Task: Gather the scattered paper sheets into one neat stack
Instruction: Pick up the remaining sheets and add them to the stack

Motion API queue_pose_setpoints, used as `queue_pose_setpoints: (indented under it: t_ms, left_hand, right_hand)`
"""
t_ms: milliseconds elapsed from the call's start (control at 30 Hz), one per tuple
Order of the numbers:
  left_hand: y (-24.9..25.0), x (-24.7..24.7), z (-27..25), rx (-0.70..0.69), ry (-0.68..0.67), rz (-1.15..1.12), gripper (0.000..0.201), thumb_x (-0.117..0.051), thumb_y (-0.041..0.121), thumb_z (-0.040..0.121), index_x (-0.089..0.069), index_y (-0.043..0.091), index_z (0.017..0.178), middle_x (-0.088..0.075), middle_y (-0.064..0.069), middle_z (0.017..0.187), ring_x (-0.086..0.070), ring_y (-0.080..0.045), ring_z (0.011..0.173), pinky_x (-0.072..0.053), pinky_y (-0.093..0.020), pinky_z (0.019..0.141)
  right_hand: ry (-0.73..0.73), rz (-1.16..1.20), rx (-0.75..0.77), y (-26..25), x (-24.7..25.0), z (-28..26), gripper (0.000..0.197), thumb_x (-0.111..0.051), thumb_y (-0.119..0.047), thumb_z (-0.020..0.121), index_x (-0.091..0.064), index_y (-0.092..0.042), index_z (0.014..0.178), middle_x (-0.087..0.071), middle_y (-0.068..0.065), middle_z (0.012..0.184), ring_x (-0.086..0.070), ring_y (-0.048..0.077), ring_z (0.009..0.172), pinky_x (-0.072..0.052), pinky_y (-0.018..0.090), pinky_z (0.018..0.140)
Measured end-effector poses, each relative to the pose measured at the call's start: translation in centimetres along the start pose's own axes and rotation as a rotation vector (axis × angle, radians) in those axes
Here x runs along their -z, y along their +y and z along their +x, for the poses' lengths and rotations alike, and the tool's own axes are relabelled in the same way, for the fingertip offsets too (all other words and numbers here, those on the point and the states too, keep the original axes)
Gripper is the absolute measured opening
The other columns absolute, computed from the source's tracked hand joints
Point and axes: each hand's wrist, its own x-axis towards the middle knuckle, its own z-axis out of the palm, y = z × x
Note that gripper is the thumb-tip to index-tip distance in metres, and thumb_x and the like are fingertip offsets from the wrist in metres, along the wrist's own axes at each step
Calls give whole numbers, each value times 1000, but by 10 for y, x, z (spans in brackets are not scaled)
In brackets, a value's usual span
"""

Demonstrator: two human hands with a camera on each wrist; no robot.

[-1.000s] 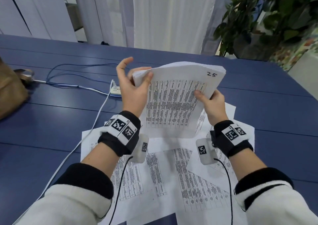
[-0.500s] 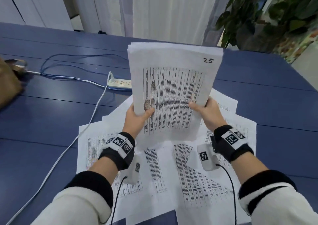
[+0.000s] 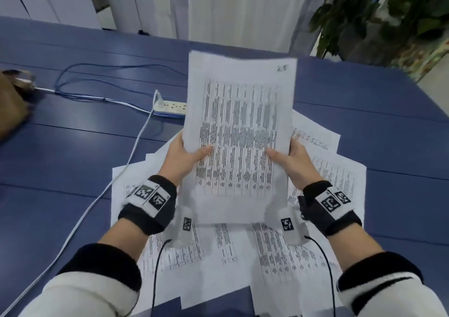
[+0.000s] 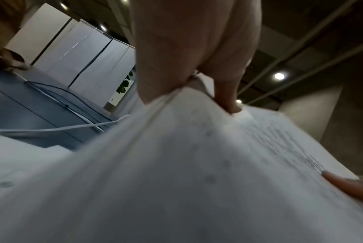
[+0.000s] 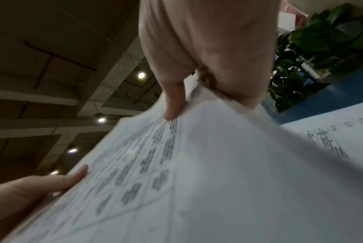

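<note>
At the far left a brown bag [image 3: 11, 112] is lying on the blue counter [image 3: 60, 161], with a blue cable [image 3: 102, 74] and a white cord [image 3: 102, 190] running toward a white power strip [image 3: 171, 107]. Moving right, the left hand [image 3: 181, 157] is gripping the left edge of the gathered stack [image 3: 239, 132], thumb lying across the printed face and fingers curled behind. The stack is being held up off the counter, tilted toward the person, above the loose sheets [image 3: 218, 251] still lying fanned out beneath it. The right hand [image 3: 295, 160] is pinching the opposite edge the same way. By my reading, the step in hand is squaring the collected sheets between both hands; the next move likely calls for tapping the lower edge down to align it, then freeing one hand to pick up the remaining loose sheets. At the far right a leafy plant [image 3: 388, 15] is standing beyond the counter, with white curtains [image 3: 243, 8] hanging behind.
</note>
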Motion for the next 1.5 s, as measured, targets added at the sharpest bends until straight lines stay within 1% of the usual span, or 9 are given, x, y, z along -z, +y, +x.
queue_pose_setpoints:
  t_ms: [133, 300, 500, 633, 733, 867, 1200, 1367, 1500]
  left_hand:
    - [-43, 19, -24, 210, -58, 146, 45, -61, 8, 87, -45, 4, 129, -59, -9, 124, -60, -23, 107, -49, -35, 92]
    - [-87, 17, -64, 405, -140, 321, 48, -45, 5, 94, -31, 7, 140, -47, -11, 136, -49, -32, 122, -41, -44, 104]
    - [-92, 42, -66, 400, 27, 586, 41, -49, 13, 93, -46, 9, 133, -54, -17, 126, -59, -26, 93, -51, -38, 86]
    - [-106, 87, -81, 636, 334, 870, 85, -68, 42, 79, -24, 2, 140, -20, -20, 148, -21, -34, 137, -21, -49, 110]
    - [-120, 88, -84, 659, 293, 894, 104, -60, 56, 79, -4, 0, 146, 1, -20, 155, 0, -32, 144, -7, -50, 114]
    - [-126, 67, -76, 599, 205, 938, 93, -45, 55, 89, 3, 0, 147, 10, -19, 156, 9, -32, 145, -1, -50, 116]
    - [-107, 53, -43, 546, 206, 748, 86, -79, 27, 71, -27, 0, 134, -30, -24, 137, -34, -39, 127, -34, -43, 104]
    - [-110, 67, -23, 593, 3, 636, 35, -67, 17, 75, -56, -8, 97, -61, -25, 112, -57, -38, 109, -48, -37, 87]
    - [-106, 52, -19, 495, -60, 624, 25, -51, 12, 86, -47, 2, 108, -50, -16, 123, -48, -29, 106, -37, -28, 83]
  right_hand:
    - [-77, 22, -215, 35, -20, -21, 42, -63, -3, 84, -50, -4, 123, -63, 7, 107, -61, 26, 101, -47, 41, 97]
    - [-124, -145, -512, 90, -37, -45, 50, -66, -11, 82, -48, 2, 126, -61, 16, 117, -59, 33, 107, -45, 49, 99]
    - [-26, -218, -406, 87, -37, -59, 42, -57, 1, 87, -50, -1, 128, -58, 8, 112, -55, 24, 95, -43, 29, 82]
    - [58, -174, -357, 88, -25, -68, 50, -56, 3, 88, -41, 1, 136, -48, 15, 134, -52, 33, 115, -40, 30, 88]
    - [85, -126, -389, 97, -16, -69, 51, -59, -2, 87, -43, -3, 136, -50, 15, 135, -53, 33, 116, -42, 36, 94]
    - [143, 4, -412, 100, -14, -68, 49, -57, 0, 88, -46, -5, 135, -58, 12, 119, -54, 27, 101, -44, 35, 88]
    - [112, -5, -339, 94, -39, -59, 43, -55, 1, 89, -49, -6, 131, -59, 9, 115, -56, 22, 98, -42, 31, 88]
    - [96, -8, -327, 90, -33, -54, 42, -54, -1, 90, -48, -6, 132, -60, 10, 115, -56, 23, 98, -42, 33, 85]
    - [53, -95, -337, 94, -43, -46, 43, -55, 0, 89, -49, -5, 131, -58, 15, 123, -54, 24, 99, -40, 32, 85]
